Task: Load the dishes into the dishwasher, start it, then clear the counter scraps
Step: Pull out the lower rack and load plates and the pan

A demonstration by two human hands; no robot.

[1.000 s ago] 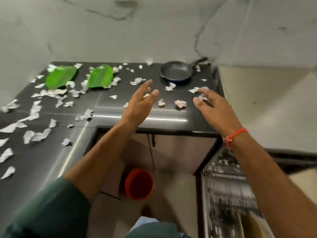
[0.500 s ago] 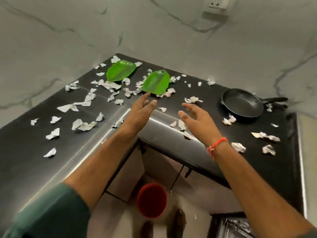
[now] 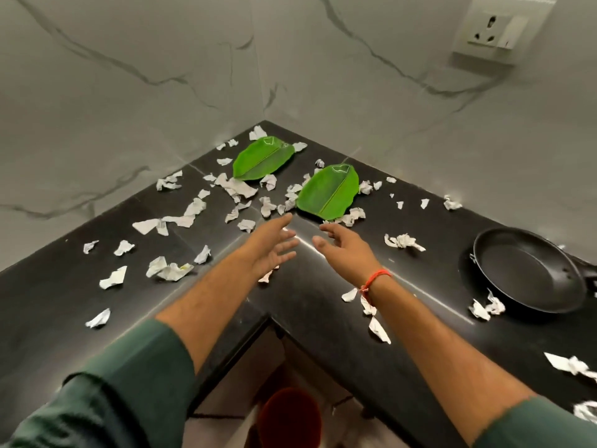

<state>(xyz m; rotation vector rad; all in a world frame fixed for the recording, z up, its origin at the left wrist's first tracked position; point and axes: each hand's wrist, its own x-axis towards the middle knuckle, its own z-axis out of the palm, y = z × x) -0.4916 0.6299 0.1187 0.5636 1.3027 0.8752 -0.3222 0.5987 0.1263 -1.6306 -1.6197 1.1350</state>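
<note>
Head view: fingers of the left hand (image 3: 269,245) and right hand (image 3: 344,245) were spread, holding nothing, above the black counter (image 3: 323,305). Crumpled white paper scraps (image 3: 403,241) lay scattered across it, thickest around two green leaf-shaped plates (image 3: 328,192) far in the corner.

Wall socket (image 3: 497,29) upper right; red bin (image 3: 289,418) on floor.

A home kitchen, by the look of the black stone counter (image 3: 323,318) wrapping an inside corner under marble-patterned wall tiles (image 3: 129,92). Shown too by a dark frying pan (image 3: 526,270) on that counter, two green leaf-shaped plates (image 3: 263,158) near the corner, and a wall socket (image 3: 497,29) above. Cabinet fronts (image 3: 245,367) and a red bucket (image 3: 287,418) below the counter edge.
</note>
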